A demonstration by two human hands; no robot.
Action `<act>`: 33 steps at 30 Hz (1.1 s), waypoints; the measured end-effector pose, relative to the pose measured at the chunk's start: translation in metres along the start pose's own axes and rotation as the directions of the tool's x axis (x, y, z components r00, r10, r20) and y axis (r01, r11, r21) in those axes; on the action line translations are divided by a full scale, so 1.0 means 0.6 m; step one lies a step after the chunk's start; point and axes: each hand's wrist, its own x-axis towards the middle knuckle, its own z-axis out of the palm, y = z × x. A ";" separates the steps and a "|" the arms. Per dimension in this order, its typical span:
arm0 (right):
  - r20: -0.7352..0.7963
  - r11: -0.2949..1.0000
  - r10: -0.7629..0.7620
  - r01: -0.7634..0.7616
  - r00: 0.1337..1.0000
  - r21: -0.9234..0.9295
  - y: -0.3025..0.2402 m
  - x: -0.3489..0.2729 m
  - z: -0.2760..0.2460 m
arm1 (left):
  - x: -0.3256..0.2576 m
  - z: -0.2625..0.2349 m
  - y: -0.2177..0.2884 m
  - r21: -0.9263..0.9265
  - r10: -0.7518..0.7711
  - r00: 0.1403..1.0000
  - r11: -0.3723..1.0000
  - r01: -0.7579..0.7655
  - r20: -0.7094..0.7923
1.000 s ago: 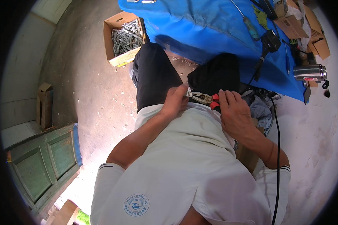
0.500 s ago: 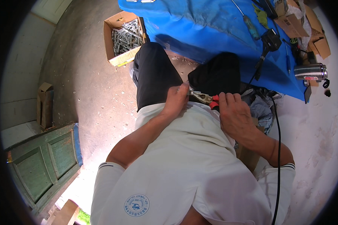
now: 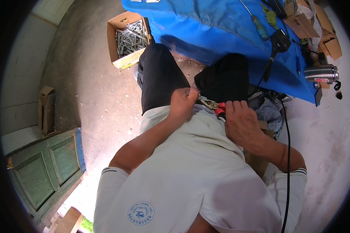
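Over my lap, my right hand is wrapped round the red handles of a pair of pliers. The jaws point left, toward my left hand. My left hand is closed, thumb up, right by the jaw tips. A small grey metal piece shows between its fingers, mostly covered, so its kind is hard to make out. Whether the jaws grip that piece cannot be seen clearly.
A cardboard box of metal fasteners stands on the floor beyond my knees. The blue-covered table holds a screwdriver, a black tool and a steel flask. A black cable hangs past my right arm.
My left hand has rotated a little, and its thumb has shifted slightly right. The pliers have tilted, their handles dipping a bit lower with my right hand.
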 end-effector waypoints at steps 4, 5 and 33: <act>-0.056 0.998 -0.049 0.048 0.997 -0.027 0.006 0.008 -0.001 | 0.009 -0.005 -0.009 0.034 0.035 0.999 0.999 -0.036 0.027; -0.083 0.996 -0.079 0.076 0.993 -0.038 0.008 0.010 0.000 | 0.006 -0.006 0.002 0.011 -0.019 0.999 1.000 0.019 0.025; -0.045 0.996 -0.073 0.071 0.996 -0.053 0.010 0.009 0.030 | 0.019 -0.006 -0.022 -0.236 -0.169 0.982 0.954 0.183 0.079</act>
